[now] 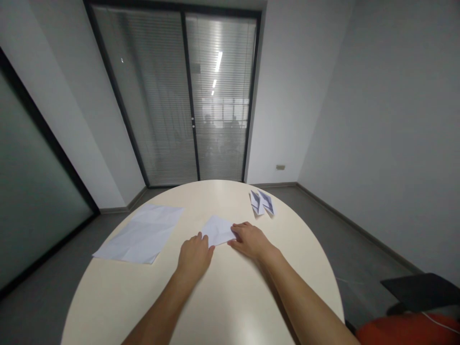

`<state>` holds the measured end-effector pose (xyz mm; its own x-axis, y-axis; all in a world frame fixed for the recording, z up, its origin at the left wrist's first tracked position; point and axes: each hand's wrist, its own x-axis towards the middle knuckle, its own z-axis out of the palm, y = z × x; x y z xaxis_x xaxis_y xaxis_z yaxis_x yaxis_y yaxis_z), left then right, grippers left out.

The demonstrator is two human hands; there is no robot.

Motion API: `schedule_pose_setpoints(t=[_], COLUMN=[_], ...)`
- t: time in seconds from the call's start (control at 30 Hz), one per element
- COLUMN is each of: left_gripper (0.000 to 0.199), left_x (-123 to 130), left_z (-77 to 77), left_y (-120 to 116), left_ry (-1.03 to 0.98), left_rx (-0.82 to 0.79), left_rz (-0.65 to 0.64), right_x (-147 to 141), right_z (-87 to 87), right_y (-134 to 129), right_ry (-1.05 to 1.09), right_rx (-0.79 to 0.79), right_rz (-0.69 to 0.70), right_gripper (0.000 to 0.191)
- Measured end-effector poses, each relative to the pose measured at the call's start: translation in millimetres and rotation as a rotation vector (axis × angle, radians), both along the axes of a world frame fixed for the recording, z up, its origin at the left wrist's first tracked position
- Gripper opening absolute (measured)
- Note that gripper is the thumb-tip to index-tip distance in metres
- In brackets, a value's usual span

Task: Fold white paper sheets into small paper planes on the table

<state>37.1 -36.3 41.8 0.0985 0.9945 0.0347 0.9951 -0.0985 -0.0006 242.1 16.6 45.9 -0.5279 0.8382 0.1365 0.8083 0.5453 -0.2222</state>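
A small folded piece of white paper [217, 230] lies on the round table in front of me. My left hand [194, 254] has its fingers curled at the paper's left corner, with the thumb by the near edge. At the right corner, my right hand [251, 239] pinches the paper between thumb and fingers. The fingers partly cover both corners, so the folds there are hidden.
On the left of the cream table [223, 306] lies a larger creased white sheet [143, 232]. Folded paper pieces [261, 203] rest near the far right edge. A red chair [406, 330] with a dark flat object [424, 291] above it stands at the lower right.
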Motion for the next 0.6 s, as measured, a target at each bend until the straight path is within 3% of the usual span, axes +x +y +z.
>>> schedule_pose_setpoints(t=[0.13, 0.33, 0.6], left_gripper=[0.036, 0.034, 0.046], left_x=[-1, -6, -9], left_z=[-1.3, -6.0, -3.0], left_y=[1, 5, 5], left_ry=[0.001, -0.026, -0.053], left_rx=[0.009, 0.038, 0.061], left_rz=[-0.004, -0.019, 0.060], right_x=[4, 18, 19], right_z=[-0.9, -10.9, -13.4], right_y=[3, 14, 20], right_ry=[0.011, 0.094, 0.111], right_rx=[-0.017, -0.005, -0.042], right_rz=[0.003, 0.136, 0.017], right_gripper=[0.023, 0.025, 0.032])
